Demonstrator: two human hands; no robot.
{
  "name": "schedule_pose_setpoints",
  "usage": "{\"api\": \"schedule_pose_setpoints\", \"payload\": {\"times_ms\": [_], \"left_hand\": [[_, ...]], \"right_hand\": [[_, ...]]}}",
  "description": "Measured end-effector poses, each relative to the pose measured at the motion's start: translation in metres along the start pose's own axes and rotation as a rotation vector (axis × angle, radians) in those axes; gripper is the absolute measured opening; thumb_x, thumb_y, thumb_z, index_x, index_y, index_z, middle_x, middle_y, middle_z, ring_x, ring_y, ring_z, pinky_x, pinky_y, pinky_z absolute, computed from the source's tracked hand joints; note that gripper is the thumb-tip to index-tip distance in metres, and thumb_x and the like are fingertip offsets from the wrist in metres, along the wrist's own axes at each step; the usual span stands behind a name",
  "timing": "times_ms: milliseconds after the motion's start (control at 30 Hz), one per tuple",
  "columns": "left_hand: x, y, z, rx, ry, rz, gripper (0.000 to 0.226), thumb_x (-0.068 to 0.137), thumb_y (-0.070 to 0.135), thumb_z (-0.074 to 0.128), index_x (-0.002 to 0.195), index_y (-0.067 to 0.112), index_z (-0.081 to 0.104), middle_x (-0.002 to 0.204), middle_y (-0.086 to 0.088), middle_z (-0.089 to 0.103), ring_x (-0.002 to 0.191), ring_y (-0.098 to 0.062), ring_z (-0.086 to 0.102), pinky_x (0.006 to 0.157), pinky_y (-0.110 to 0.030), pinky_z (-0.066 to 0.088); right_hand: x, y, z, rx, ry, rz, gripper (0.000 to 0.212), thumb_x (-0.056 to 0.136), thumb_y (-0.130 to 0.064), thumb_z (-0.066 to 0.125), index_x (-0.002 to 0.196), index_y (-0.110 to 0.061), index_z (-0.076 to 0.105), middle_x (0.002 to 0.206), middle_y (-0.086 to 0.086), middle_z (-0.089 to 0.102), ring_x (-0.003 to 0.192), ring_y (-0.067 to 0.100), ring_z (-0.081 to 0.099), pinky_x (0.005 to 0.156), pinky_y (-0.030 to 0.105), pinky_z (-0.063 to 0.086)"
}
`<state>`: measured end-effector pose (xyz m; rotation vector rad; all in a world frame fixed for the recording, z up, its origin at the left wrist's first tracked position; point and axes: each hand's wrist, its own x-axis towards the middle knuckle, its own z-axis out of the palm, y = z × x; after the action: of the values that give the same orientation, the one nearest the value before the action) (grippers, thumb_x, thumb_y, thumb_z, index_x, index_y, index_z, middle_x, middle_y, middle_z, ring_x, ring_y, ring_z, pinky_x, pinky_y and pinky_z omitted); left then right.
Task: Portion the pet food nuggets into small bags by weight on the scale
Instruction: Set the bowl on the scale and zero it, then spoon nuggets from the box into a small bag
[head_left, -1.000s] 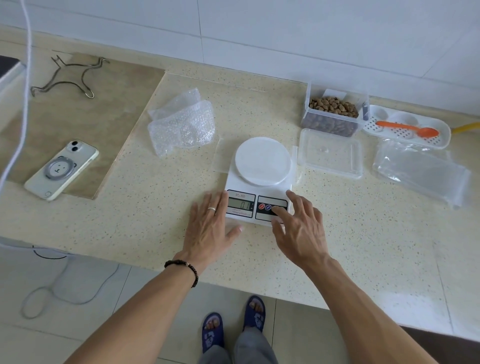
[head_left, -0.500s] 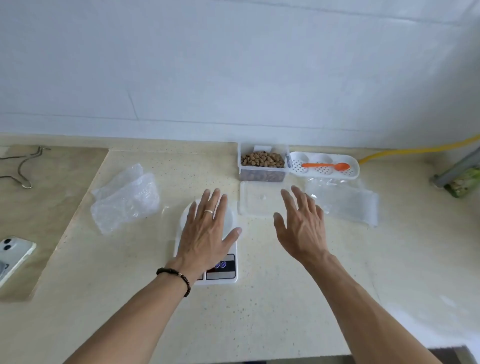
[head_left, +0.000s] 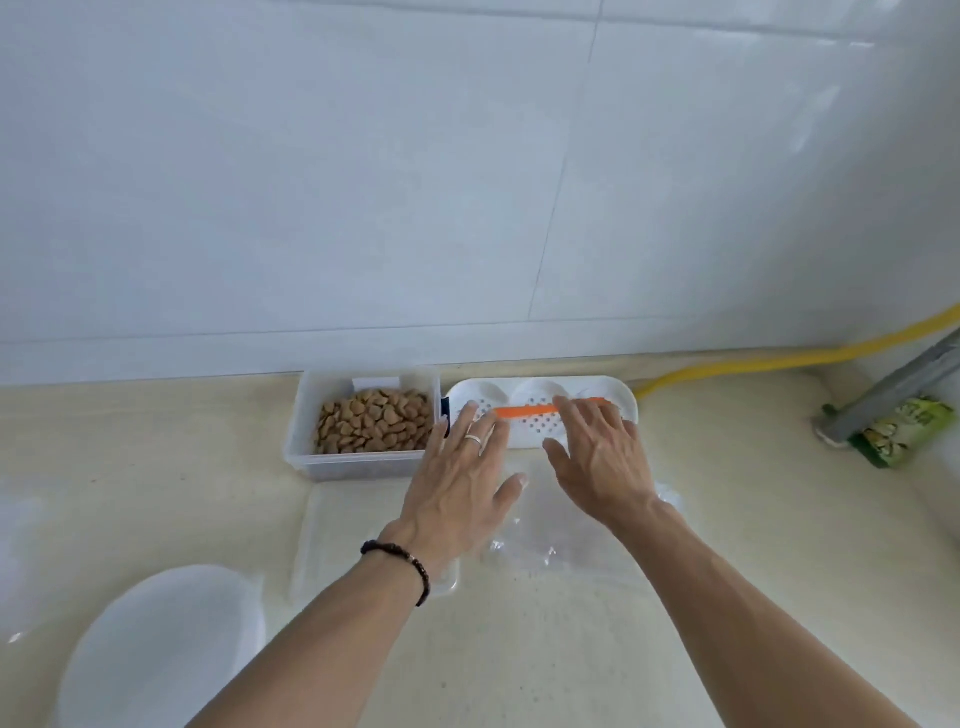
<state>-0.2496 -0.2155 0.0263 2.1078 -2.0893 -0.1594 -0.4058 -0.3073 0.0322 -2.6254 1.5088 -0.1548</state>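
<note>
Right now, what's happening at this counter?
A person is setting up to portion pet food. Both hands are open and empty, reaching forward: the left hand is over the clear lid, near the tub of nuggets, and the right hand is over the stack of clear bags, fingertips by the orange spoon lying in the white perforated tray. The scale sits at lower left with nothing on its platform. No bag has been filled yet.

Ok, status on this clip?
Both hands open, left hand, right hand over clear bags. Nuggets untouched in tub. Orange spoon unclaimed. Nothing blocking.
</note>
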Motion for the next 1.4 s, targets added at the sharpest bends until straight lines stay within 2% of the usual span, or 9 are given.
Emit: {"api": "schedule_pose_setpoints", "payload": {"times_ms": [367, 533, 633, 767, 933, 1067, 1167, 1267, 1400], "left_hand": [[0.068, 0.001, 0.036, 0.210, -0.060, -0.106, 0.067, 0.098, 0.054, 0.026, 0.150, 0.012, 0.025, 0.154, -0.007, 0.033, 0.149, -0.028, 0.010, 0.117, -0.058, -0.002], [0.069, -0.003, 0.028, 0.154, 0.004, -0.099, 0.056, 0.099, 0.041, 0.034, 0.146, 0.011, 0.033, 0.143, -0.007, 0.049, 0.145, -0.026, 0.026, 0.119, -0.054, 0.004], [0.066, -0.002, 0.013, 0.057, 0.084, -0.052, 0.044, 0.101, 0.032, 0.035, 0.140, 0.012, 0.041, 0.121, -0.006, 0.059, 0.121, -0.024, 0.050, 0.113, -0.044, 0.028], [0.050, 0.000, -0.017, -0.262, 0.238, -0.137, 0.029, 0.103, 0.021, 0.038, 0.121, 0.013, 0.059, 0.096, -0.004, 0.061, 0.087, -0.023, 0.061, 0.069, -0.033, 0.047], [0.007, -0.017, -0.052, -0.663, 0.319, -0.308, 0.019, 0.099, 0.015, 0.047, 0.109, 0.013, 0.062, 0.087, -0.003, 0.067, 0.079, -0.022, 0.062, 0.073, -0.039, 0.050], [-0.055, -0.040, -0.074, -0.822, 0.348, -0.314, 0.008, 0.097, 0.014, 0.050, 0.096, 0.018, 0.057, 0.081, 0.003, 0.063, 0.076, -0.013, 0.059, 0.069, -0.032, 0.047], [-0.106, -0.063, -0.084, -0.879, 0.288, -0.298, 0.004, 0.097, 0.018, 0.053, 0.095, 0.019, 0.057, 0.075, 0.003, 0.063, 0.068, -0.016, 0.059, 0.067, -0.037, 0.050], [-0.151, -0.090, -0.088, -0.878, 0.163, -0.283, 0.003, 0.098, 0.022, 0.054, 0.098, 0.020, 0.057, 0.074, 0.004, 0.067, 0.064, -0.008, 0.061, 0.064, -0.036, 0.052], [-0.197, -0.129, -0.074, -0.667, 0.157, -0.284, 0.010, 0.095, 0.025, 0.056, 0.102, 0.019, 0.059, 0.094, 0.006, 0.066, 0.089, -0.012, 0.060, 0.077, -0.030, 0.050]], "right_hand": [[0.079, 0.046, 0.042, -0.190, -0.108, -0.077, 0.028, 0.096, -0.023, 0.050, 0.119, -0.026, 0.066, 0.145, 0.005, 0.035, 0.129, 0.028, 0.032, 0.096, 0.039, 0.035], [0.071, 0.041, 0.036, -0.114, 0.051, -0.139, 0.007, 0.077, -0.014, 0.079, 0.079, -0.021, 0.076, 0.123, 0.011, 0.060, 0.112, 0.034, 0.053, 0.076, 0.044, 0.045], [0.062, 0.030, 0.020, 0.004, 0.196, -0.222, 0.011, 0.074, -0.015, 0.082, 0.078, -0.020, 0.074, 0.118, 0.012, 0.063, 0.106, 0.035, 0.057, 0.074, 0.045, 0.047], [0.047, 0.000, -0.007, 0.078, 0.398, -0.258, 0.017, 0.077, -0.015, 0.080, 0.092, -0.019, 0.073, 0.122, 0.011, 0.061, 0.109, 0.034, 0.055, 0.078, 0.044, 0.046], [0.012, -0.061, -0.030, 0.349, 0.579, -0.047, 0.021, 0.084, -0.019, 0.064, 0.104, -0.013, 0.066, 0.110, 0.006, 0.063, 0.098, 0.029, 0.055, 0.076, 0.041, 0.043], [-0.027, -0.126, -0.032, 0.654, 0.404, 0.058, 0.029, 0.095, -0.031, 0.049, 0.076, -0.014, 0.062, 0.074, -0.004, 0.064, 0.073, 0.019, 0.058, 0.068, 0.039, 0.045], [-0.052, -0.178, -0.036, 0.954, 0.188, 0.168, 0.038, 0.096, -0.032, 0.056, 0.068, -0.006, 0.058, 0.056, -0.003, 0.050, 0.053, 0.007, 0.041, 0.056, 0.028, 0.036], [-0.073, -0.221, -0.029, 1.117, 0.047, 0.216, 0.035, 0.096, -0.026, 0.056, 0.080, 0.005, 0.060, 0.075, 0.021, 0.065, 0.063, 0.011, 0.054, 0.061, 0.035, 0.047], [-0.094, -0.251, -0.011, 1.140, 0.003, 0.344, 0.027, 0.102, -0.022, 0.043, 0.093, 0.000, 0.055, 0.079, 0.012, 0.072, 0.068, 0.019, 0.071, 0.068, 0.035, 0.056]]}}
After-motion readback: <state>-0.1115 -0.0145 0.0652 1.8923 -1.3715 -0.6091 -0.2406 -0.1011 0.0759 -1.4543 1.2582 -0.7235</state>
